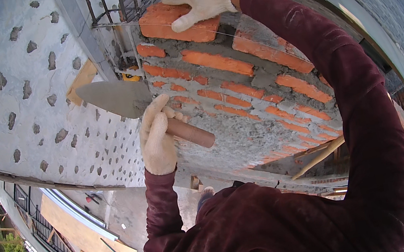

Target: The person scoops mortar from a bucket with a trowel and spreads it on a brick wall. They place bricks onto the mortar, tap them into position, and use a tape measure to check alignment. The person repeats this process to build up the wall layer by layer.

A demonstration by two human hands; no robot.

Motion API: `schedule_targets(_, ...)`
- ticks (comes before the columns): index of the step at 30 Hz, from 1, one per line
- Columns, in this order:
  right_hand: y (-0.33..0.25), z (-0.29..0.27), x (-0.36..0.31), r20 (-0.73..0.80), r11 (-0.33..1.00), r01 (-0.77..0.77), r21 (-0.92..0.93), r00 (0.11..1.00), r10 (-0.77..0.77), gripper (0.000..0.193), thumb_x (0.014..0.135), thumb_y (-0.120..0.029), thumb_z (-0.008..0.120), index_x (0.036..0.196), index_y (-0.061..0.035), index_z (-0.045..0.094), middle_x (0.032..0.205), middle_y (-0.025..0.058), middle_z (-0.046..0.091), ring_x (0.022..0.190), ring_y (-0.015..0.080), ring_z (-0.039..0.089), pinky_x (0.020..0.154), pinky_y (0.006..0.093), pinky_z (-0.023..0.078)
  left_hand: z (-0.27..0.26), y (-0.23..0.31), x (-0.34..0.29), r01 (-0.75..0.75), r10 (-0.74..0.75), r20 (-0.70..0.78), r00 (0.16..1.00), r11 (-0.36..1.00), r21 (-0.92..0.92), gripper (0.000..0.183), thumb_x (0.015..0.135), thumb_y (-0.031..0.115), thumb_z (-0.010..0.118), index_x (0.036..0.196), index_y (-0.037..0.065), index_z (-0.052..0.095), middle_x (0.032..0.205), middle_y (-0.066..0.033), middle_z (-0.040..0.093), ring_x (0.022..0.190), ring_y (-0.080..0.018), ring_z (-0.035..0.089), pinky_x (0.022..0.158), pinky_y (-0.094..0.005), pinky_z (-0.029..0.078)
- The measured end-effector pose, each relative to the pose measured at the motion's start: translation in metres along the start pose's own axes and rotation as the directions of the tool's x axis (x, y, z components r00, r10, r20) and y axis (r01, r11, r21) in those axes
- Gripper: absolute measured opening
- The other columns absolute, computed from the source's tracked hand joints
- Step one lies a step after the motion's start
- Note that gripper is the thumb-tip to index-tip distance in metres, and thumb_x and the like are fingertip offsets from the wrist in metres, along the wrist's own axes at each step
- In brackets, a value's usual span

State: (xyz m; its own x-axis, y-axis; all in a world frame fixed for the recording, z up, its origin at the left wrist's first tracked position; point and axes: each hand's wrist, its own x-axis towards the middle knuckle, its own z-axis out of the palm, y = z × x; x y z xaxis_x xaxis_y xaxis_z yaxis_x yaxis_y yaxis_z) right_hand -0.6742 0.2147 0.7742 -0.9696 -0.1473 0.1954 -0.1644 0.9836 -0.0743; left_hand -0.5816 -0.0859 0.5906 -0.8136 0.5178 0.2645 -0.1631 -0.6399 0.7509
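My left hand point(158, 143), in a pale work glove, is closed around the brown handle point(191, 132) of a trowel. The trowel's grey pointed blade point(113, 96) points left, in front of the wall's end. At the top of the brick wall point(218, 62), my right hand point(203, 4), gloved too, grips an orange brick point(180, 31) at the end of the top course. Its thumb and fingers are spread over the brick's upper face. A gap with grey mortar separates this brick from the brick to its right point(270, 53). A thin string passes along the top course.
Steel bars point(108, 7) stand upright beyond the wall's left end. A pale panel with grey mortar spots point(35, 69) rises on the left. Below lie plywood boards point(76, 223) near a railing; a wooden pole point(321, 157) slants beneath the wall.
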Motion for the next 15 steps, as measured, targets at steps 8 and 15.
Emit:
schedule_targets(8,-0.121,-0.022,-0.135,0.121,0.880,-0.001,0.474,0.991,-0.064,0.080,0.104,-0.063,0.052,0.155,-0.0029,0.040,0.125,0.0171,0.068,0.110,0.0328,0.069,0.095,0.0416,0.055,0.037,0.054,0.054,-0.429,0.361,0.252,0.898,0.848,0.312,0.044,0.105,0.015,0.050,0.143,-0.006,0.055,0.116,-0.0088,0.059,0.110,-0.0222,0.059,0.103,-0.0392,0.046)
schedule_targets(15,-0.109,-0.051,-0.151,-0.381,0.896,0.029,0.444,0.911,0.159,0.070,0.106,-0.040,0.055,0.160,-0.0021,0.033,0.077,0.0053,0.064,0.052,0.0087,0.061,0.051,0.0256,0.052,0.105,0.080,0.139,-0.560,0.372,0.633,0.679,0.820,0.119,0.051,0.102,0.018,0.060,0.152,0.008,0.052,0.145,-0.0099,0.058,0.132,-0.0250,0.056,0.114,-0.0394,0.043)
